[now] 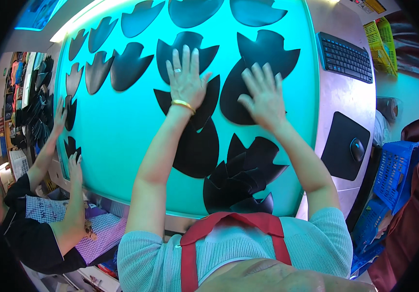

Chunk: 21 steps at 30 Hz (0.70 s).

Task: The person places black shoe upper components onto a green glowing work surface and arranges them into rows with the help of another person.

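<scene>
My left hand [188, 80] lies flat with its fingers spread on a black, tulip-shaped cut piece [207, 57] that looks like leather. Beneath its palm and wrist lies a second pointed black piece [211, 100], overlapping a rounded one [198, 153] nearer to me. Also open, my right hand [265, 97] rests on a rounded black piece [233, 97], its fingertips reaching the winged piece [267, 46] beyond. Close to my body is a loose, overlapping pile of similar black pieces [238, 182]. Neither hand grips anything.
More black pieces [131, 65] lie in rows on the lit turquoise table [122, 126]. At left, a co-worker's hands [74, 168] are by small pieces. A keyboard [345, 56], mouse [356, 149] and black pad [341, 136] sit on the right ledge, with blue crates [396, 170] beyond.
</scene>
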Motion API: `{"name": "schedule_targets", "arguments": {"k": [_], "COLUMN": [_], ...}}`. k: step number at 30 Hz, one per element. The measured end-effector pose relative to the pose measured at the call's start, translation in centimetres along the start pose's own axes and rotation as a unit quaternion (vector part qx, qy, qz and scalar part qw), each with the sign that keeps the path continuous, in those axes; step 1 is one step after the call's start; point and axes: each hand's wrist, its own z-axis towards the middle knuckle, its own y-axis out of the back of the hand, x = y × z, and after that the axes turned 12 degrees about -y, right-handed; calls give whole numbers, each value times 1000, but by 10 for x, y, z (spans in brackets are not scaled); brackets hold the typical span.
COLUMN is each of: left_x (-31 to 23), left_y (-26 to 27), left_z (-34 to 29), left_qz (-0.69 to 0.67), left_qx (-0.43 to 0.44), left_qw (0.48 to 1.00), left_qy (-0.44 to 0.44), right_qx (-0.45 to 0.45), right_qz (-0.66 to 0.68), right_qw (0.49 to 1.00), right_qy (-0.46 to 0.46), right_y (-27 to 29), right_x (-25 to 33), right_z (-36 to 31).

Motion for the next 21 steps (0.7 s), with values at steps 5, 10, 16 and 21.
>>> {"name": "schedule_targets", "arguments": {"k": [5,10,16,21], "left_x": [26,127,249,324], "left_y": [59,60,68,78], "left_z": [-28,-119,-205,-212], "left_qz": [-50,-26,20,83], "left_qx": [119,147,199,235], "left_qw": [991,989,979,968], "left_qy": [-34,18,31,14], "right_qx": [108,180,231,206], "right_qz": [-31,-39,-3,49], "right_qw": [992,975,948,938], "right_qy": [56,128,217,276], "right_y": [44,44,19,-36], "right_x": [32,41,122,234], "right_z": [17,-3,-18,-29]}}
